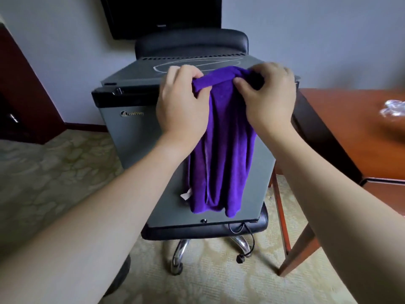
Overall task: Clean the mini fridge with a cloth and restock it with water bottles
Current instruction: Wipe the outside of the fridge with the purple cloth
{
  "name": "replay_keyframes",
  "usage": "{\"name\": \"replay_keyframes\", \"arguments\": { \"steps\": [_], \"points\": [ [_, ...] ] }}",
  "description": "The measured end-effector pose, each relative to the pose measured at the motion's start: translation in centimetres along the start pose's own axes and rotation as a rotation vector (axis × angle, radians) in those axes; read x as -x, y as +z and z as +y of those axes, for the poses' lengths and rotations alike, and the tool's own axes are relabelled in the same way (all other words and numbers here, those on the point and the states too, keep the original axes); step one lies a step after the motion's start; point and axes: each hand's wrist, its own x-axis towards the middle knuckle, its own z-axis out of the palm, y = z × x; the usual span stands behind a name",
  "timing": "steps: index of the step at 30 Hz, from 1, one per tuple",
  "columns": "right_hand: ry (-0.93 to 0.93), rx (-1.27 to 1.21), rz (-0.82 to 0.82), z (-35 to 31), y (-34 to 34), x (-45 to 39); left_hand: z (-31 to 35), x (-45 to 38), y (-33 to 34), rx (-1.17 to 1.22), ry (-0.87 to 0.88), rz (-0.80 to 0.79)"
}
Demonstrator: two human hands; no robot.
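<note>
A grey mini fridge (135, 137) with its door closed stands on the seat of a black office chair. In front of the door hangs a purple cloth (223, 154), held up by its top edge. My left hand (182, 106) grips the left end of that edge. My right hand (265, 99) pinches the right end, bunching the fabric. A small white tag shows at the cloth's lower left. Clear plastic of what may be water bottles (394, 108) lies blurred on the table at the right edge.
The office chair (192, 42) has a chrome base on patterned carpet, with a black cord dangling beneath the seat. A wooden table (341, 119) stands close on the right. A dark wooden cabinet (22, 88) is at the left, and a dark screen (162, 14) hangs on the wall.
</note>
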Motion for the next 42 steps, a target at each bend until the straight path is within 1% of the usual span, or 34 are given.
{"name": "replay_keyframes", "arguments": {
  "steps": [2,3,5,8,11,17,21,25,31,34,37,40,42],
  "points": [
    [0.028,-0.061,-0.03,-0.2,1.0,0.0,-1.0,-0.9,-0.6,-0.154,0.128,-0.043],
    [0.013,-0.058,-0.015,-0.2,1.4,0.3,-1.7,-1.1,-0.9,-0.202,0.166,-0.08],
    [-0.05,-0.048,0.027,-0.1,1.9,0.8,-2.9,-0.8,-1.0,-0.27,0.184,-0.147],
    [-0.088,-0.064,0.035,0.1,1.6,1.0,-3.2,0.5,-0.5,-0.362,0.225,-0.09],
    [-0.086,-0.064,0.017,0.3,1.1,1.0,-2.6,0.8,-0.2,-0.371,0.219,-0.069],
    [-0.034,-0.094,-0.029,0.8,0.5,0.9,-2.0,1.1,0.0,-0.35,0.232,-0.09],
    [0.051,-0.113,-0.044,1.0,0.1,0.6,-1.1,0.7,0.4,-0.369,0.236,-0.164],
    [0.185,-0.201,-0.035,0.8,-0.3,0.5,0.2,0.4,0.9,-0.391,0.281,-0.232],
    [0.294,-0.18,-0.008,0.4,-0.5,0.3,3.2,-0.4,1.7,-0.442,0.303,-0.391],
    [0.305,-0.147,-0.008,0.4,-0.9,0.3,4.1,0.0,2.7,-0.408,0.29,-0.409],
    [0.31,-0.142,0.005,0.3,-1.2,0.6,4.3,0.2,3.4,-0.363,0.287,-0.389],
    [0.302,-0.14,0.021,-0.1,-1.7,1.2,4.5,0.2,3.0,-0.307,0.315,-0.416],
    [0.284,-0.159,-0.005,-0.5,-2.1,1.7,4.0,0.6,2.3,-0.311,0.352,-0.383]
  ]
}}
